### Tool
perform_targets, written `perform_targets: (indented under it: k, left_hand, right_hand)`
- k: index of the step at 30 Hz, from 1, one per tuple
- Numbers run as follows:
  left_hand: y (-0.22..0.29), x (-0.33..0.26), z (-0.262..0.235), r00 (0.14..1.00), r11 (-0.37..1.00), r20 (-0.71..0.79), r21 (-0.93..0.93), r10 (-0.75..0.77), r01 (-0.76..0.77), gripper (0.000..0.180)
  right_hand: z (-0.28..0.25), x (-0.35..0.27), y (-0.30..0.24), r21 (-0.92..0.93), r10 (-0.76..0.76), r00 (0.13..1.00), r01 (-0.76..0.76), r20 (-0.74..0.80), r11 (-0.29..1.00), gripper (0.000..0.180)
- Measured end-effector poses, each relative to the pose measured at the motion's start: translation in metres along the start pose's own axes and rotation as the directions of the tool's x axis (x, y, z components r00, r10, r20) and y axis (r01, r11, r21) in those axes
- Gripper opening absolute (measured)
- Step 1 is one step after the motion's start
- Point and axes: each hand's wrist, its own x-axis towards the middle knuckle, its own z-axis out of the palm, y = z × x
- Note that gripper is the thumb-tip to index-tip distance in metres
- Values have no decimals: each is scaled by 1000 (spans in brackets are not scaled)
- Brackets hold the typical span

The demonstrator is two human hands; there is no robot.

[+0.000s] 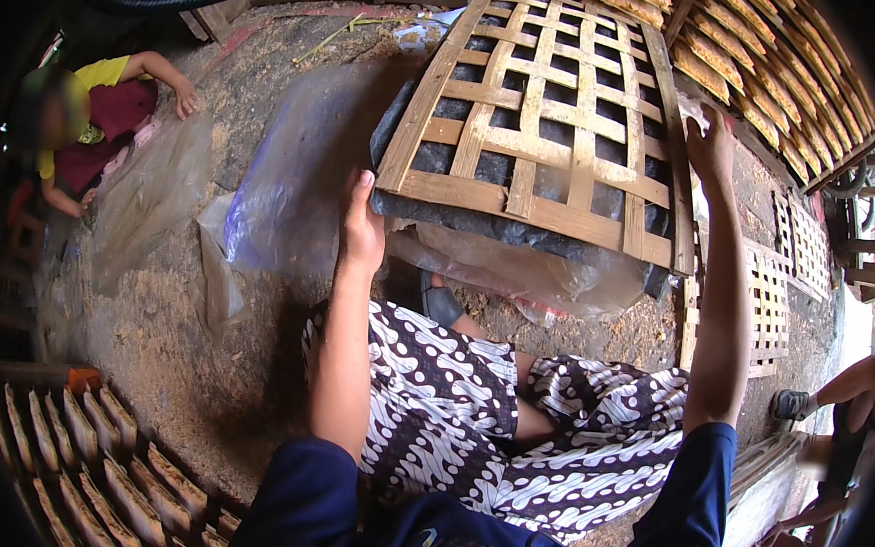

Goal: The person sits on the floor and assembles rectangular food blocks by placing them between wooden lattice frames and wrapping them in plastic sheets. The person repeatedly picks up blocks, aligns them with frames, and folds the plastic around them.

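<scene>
A bamboo lattice rack (pixel 555 150) hangs tilted in front of me, raised over the ground, with a dark plastic sheet (pixel 520 236) against its underside. My left hand (pixel 362 224) is closed on the rack's near left corner; its thumb points up and the fingers are partly hidden. At the right edge, my right hand (pixel 711 150) grips the frame, some fingers out of sight behind it. Under the rack lies a crumpled clear plastic sheet (pixel 533 269).
Clear plastic sheets (pixel 299 165) lie spread on the ground to the left. A person in a yellow top (pixel 104 73) sits beyond them. Stacked pale slabs (pixel 732 51) line the far right, and slabs on edge (pixel 110 464) stand near left. More lattice racks (pixel 768 304) lie at right.
</scene>
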Motion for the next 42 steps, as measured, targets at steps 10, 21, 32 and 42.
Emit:
perform_targets:
  k: [10,21,32,42]
  left_hand:
    - [6,-1,-4,1000,996,-19,86,13,-11,62]
    - [-1,3,-11,999,999,-41,-46,6,-8,45]
    - [-1,2,-17,999,1000,-37,20,-9,10,65]
    - [17,-4,6,980,964,115,192,163,-183,59]
  right_hand:
    - [-5,-56,-184,212,-535,794,491,290,845,36]
    - [85,-45,-235,84,-675,610,713,416,696,31]
    - [96,-42,-261,88,-649,686,662,328,744,37]
    - [83,-53,-270,40,-517,796,533,314,845,31]
